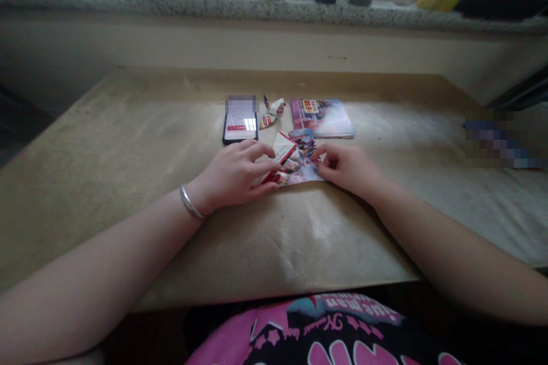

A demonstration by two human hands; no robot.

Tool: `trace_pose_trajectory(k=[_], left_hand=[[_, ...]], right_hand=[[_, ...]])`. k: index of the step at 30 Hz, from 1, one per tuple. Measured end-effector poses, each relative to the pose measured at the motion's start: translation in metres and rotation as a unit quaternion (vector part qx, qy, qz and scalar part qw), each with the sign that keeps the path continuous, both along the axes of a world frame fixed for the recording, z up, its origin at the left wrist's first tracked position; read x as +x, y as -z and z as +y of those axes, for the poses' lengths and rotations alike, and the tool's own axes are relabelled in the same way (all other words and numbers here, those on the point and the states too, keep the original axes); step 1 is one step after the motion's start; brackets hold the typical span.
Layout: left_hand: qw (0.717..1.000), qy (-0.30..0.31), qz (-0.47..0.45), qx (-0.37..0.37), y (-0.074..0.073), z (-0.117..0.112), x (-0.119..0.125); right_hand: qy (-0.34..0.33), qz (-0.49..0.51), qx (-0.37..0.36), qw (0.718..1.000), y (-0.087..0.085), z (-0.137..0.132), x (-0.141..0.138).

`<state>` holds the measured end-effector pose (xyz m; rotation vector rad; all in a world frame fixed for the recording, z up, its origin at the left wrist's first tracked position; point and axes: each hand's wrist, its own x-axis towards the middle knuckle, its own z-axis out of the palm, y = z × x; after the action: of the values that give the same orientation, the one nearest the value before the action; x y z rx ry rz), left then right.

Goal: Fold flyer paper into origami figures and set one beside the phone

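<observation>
A colourful printed sheet of paper (305,173) lies on the table between my hands, with its left part folded over to show a white, red-edged face. My left hand (244,174), with a silver bangle at the wrist, rests on that folded part, its fingers stretched and apart. At the sheet's right edge, my right hand (342,168) has thumb and forefinger pinched together on the paper. Just beyond the sheet stands a small folded paper figure (273,113) with pointed tips.
A phone (240,122) with its screen lit lies behind my left hand. Behind the sheet is a stack of printed leaflets (327,117). Bottles and jars line the granite windowsill (240,7). A blurred blue object (499,140) lies at the far right of the table (128,194).
</observation>
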<state>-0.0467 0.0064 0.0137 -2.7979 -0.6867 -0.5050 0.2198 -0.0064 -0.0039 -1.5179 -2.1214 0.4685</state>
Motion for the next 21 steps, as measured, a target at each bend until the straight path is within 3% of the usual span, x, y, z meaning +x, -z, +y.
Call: trace_pose_trajectory(k=[5,13,21], left_hand=[[0.998,0.004,0.041,-0.036,0.0,-0.003,0.004],[1.0,-0.012,-0.002,-0.019,0.003,-0.002,0.006],[0.996,-0.077,-0.01,-0.044,0.006,-0.002,0.006]], right_hand=[[-0.021,-0.025,0.007,0.999,-0.005,0.0,0.003],[-0.153,-0.053,0.168,0.972,-0.015,0.003,0.012],[-0.256,-0.046,0.16,0.952,-0.013,0.003,0.009]])
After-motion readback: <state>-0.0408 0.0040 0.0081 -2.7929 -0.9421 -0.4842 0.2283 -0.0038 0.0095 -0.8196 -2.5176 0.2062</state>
